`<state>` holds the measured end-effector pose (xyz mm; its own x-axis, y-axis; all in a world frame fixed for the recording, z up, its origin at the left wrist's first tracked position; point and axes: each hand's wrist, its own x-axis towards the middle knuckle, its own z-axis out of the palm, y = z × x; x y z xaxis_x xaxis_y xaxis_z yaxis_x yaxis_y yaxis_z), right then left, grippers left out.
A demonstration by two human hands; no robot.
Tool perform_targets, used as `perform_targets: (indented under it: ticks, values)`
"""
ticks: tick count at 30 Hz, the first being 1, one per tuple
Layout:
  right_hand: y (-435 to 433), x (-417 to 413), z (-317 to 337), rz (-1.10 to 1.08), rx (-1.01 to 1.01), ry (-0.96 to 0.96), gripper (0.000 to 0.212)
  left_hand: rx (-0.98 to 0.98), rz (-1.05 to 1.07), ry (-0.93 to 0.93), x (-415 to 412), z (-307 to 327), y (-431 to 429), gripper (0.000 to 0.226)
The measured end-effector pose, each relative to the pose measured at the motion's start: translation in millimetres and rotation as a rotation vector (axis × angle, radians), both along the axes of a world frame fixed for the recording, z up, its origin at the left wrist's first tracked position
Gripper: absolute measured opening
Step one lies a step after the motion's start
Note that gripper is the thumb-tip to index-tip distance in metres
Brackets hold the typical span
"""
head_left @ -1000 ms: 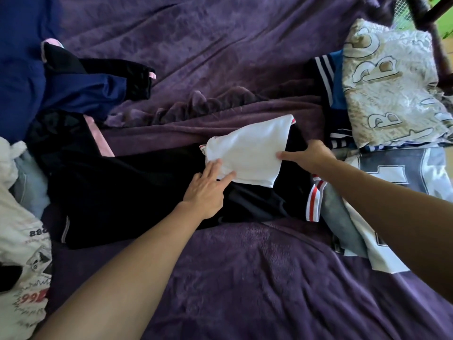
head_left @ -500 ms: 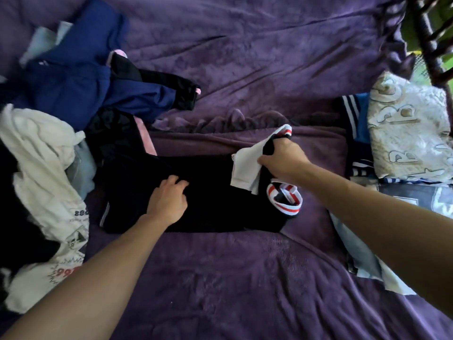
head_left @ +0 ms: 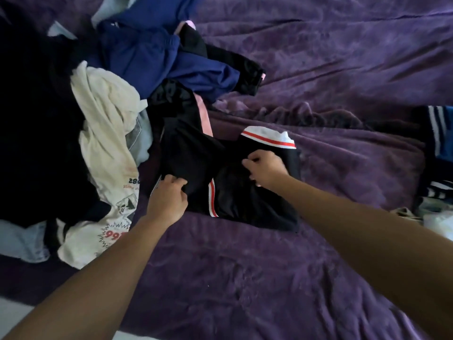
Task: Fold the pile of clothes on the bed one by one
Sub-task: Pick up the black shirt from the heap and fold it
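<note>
Purple plush blanket covers the bed (head_left: 245, 278), rumpled into ridges toward the far side. On it, straight ahead of the person, lies the black garment (head_left: 235, 207) with red-and-white striped trim. It is partly folded, and its long axis runs roughly left to right, dipping a little toward the near right.

The left hand (head_left: 169, 198) has its grip on the garment's left edge, fingers curled over a pinch of black cloth just beside the vertical stripe. The right hand (head_left: 266, 169) is bunched on the cloth nearer the far right, fingers closed round a fold, just short of the white banded hem (head_left: 268, 138) that shows at the far edge. So the garment lies between the two grips, its bulk on the near right below the right wrist. Either hand could carry its end across, and the next fold most likely runs along that left-right axis.

Its far left corner touches the unfolded pile, where a pink strip (head_left: 204, 116) and dark fabric overlap it. A lift from the left could drag those along. Further left sit a cream printed T-shirt (head_left: 107, 133), pale denim (head_left: 142, 141) and a blue garment (head_left: 157, 55). A striped folded stack (head_left: 438, 143) lies well apart at the right edge, leaving open blanket on that side.
</note>
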<state>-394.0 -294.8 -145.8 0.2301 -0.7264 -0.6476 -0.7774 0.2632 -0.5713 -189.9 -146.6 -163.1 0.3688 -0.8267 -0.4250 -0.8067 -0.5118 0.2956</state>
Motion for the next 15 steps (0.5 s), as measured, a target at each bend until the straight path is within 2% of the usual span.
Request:
perform_targets:
  ticks: [3,5,6,8,10,12,15]
  values:
    - [-5.7,-43.9,-7.4,-0.061,-0.435,0.2,0.025,-0.091,-0.1,-0.012,-16.8,-2.5,-8.5,0.041]
    - [-11.5,-67.3,-14.1,-0.159,-0.557,0.252,0.035,-0.117,-0.244,-0.005,-35.7,-7.8,-13.5,0.046]
    - [-15.3,-73.6,-19.3,-0.226,-0.527,0.262,0.046,-0.079,-0.327,-0.004,-45.6,-12.9,-13.3,0.048]
    - [-24.6,-76.8,-31.5,-0.403,-0.332,0.235,0.069,0.086,-0.456,-0.008,-59.6,-26.3,-7.7,0.051]
    - [-32.6,-75.4,-45.6,-0.569,-0.127,0.116,0.081,0.249,-0.514,-0.028,-61.9,-38.5,0.3,0.055]
    - [-35.6,-76.6,-58.1,-0.616,0.001,0.032,0.075,0.268,-0.54,-0.061,-58.8,-44.2,4.7,0.057]
    - [-36.2,-87.7,-72.9,-0.559,-0.015,0.056,0.055,0.226,-0.585,-0.084,-59.9,-45.0,4.9,0.049]
